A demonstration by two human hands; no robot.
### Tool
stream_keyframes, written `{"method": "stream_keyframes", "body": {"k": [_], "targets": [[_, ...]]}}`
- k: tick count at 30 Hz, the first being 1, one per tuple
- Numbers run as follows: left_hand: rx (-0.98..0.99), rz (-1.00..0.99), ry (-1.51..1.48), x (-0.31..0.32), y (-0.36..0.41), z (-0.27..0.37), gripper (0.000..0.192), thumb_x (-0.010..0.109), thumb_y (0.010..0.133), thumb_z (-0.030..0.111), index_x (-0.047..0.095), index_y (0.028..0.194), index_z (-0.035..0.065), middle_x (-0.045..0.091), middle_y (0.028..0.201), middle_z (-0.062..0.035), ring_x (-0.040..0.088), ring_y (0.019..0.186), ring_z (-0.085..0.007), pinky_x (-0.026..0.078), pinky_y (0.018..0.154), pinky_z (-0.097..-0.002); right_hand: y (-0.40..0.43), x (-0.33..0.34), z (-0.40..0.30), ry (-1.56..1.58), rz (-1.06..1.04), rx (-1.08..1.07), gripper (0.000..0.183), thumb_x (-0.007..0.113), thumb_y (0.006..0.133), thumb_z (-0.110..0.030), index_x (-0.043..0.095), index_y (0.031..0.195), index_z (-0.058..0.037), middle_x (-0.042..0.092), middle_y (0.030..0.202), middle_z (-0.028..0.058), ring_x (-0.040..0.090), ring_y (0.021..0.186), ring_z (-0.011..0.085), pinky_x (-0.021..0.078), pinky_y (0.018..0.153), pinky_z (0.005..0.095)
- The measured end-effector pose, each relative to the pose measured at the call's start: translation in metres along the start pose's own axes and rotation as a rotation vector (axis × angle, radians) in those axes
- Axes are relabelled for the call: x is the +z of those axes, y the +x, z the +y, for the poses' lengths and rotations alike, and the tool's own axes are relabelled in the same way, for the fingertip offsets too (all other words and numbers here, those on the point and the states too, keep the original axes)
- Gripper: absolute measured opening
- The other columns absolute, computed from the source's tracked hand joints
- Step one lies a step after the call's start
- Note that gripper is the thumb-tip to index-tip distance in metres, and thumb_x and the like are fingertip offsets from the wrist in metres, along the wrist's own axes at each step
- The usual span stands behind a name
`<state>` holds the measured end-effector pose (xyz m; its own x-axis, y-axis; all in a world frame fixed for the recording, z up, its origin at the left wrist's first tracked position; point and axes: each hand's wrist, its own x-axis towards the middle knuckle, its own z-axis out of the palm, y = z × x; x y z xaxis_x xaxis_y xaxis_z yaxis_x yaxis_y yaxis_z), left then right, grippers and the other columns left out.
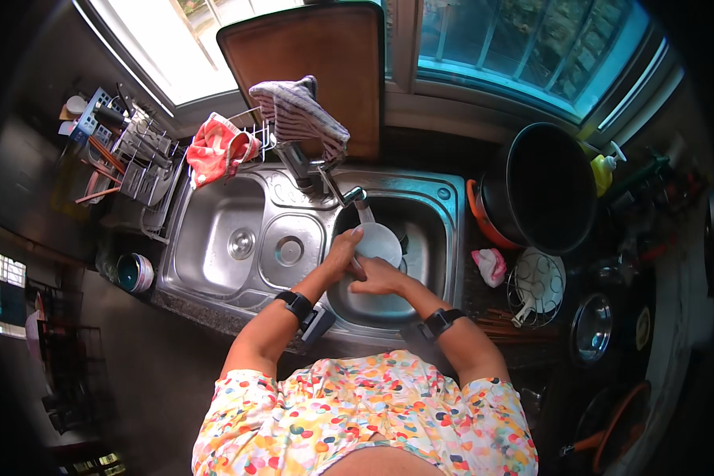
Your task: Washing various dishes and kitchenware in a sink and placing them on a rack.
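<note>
Over the right basin of a steel sink, both hands are on a white bowl. My left hand grips its left rim, thumb towards the top. My right hand is at the near rim, its fingers against the bowl and partly hidden. Water runs from the faucet down to the bowl's far edge. Below the bowl, other things in the basin are mostly covered and hard to make out.
A large dark pot stands right of the sink, near a wire rack and chopsticks. A striped cloth hangs behind the faucet beside a red cloth. At left are a dish rack and a cup.
</note>
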<state>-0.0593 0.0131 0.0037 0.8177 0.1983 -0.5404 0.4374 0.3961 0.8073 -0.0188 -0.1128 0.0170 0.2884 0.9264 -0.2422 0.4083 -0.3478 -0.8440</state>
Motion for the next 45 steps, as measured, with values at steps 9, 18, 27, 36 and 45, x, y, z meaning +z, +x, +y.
{"method": "stream_keyframes", "body": {"k": [9,18,27,36,45], "targets": [[-0.030,-0.059,-0.342,-0.009,0.000,-0.005,0.037,0.040,0.082,0.024,0.031,0.114,0.0075,0.044,0.105,-0.0095,0.047,0.096,-0.0226,0.043,0.076,-0.0380,-0.011,0.002,0.046,-0.266,0.963,0.025,0.042,0.051,0.072,-0.022,0.041,0.102,0.0051,0.053,0.088,0.0175,0.056,0.070,0.0296,0.0444,0.061,0.0399],[0.381,0.198,0.298,-0.008,0.031,-0.036,0.033,0.054,0.071,0.011,0.048,0.101,-0.0006,0.051,0.095,-0.0162,0.050,0.086,-0.0226,0.040,0.072,-0.0301,-0.001,0.009,0.039,1.238,0.682,0.382,0.034,0.036,0.065,-0.003,0.038,0.094,0.0143,0.053,0.074,0.0219,0.057,0.056,0.0317,0.0500,0.043,0.0342],[0.855,-0.225,1.341,-0.008,-0.004,-0.013,0.024,0.060,0.066,0.021,0.053,0.084,0.0063,0.052,0.085,-0.0112,0.045,0.095,-0.0255,0.018,0.092,-0.0450,-0.006,-0.026,0.063,1.177,0.390,0.647,0.037,0.040,0.066,-0.010,0.038,0.093,0.0162,0.053,0.071,0.0254,0.057,0.051,0.0307,0.0491,0.040,0.0344],[0.185,-0.041,0.470,0.009,-0.011,0.002,0.023,0.045,0.080,0.024,0.055,0.081,0.0036,0.053,0.070,-0.0043,0.049,0.062,-0.0136,0.039,0.064,-0.0283,-0.001,-0.025,0.041,0.250,0.670,0.440,0.042,0.052,0.071,-0.032,0.050,0.089,0.0059,0.054,0.073,0.0179,0.054,0.055,0.0256,0.0429,0.045,0.0334],[-0.006,-0.099,-0.403,0.007,-0.011,0.009,0.066,0.021,0.078,0.056,0.046,0.099,-0.0008,0.053,0.094,-0.0094,0.048,0.091,-0.0205,0.036,0.078,-0.0362,0.008,0.017,-0.002,-0.611,0.718,-0.261,0.041,0.051,0.070,-0.020,0.042,0.108,-0.0063,0.039,0.110,0.0162,0.037,0.103,0.0309,0.0301,0.085,0.0411]]}}
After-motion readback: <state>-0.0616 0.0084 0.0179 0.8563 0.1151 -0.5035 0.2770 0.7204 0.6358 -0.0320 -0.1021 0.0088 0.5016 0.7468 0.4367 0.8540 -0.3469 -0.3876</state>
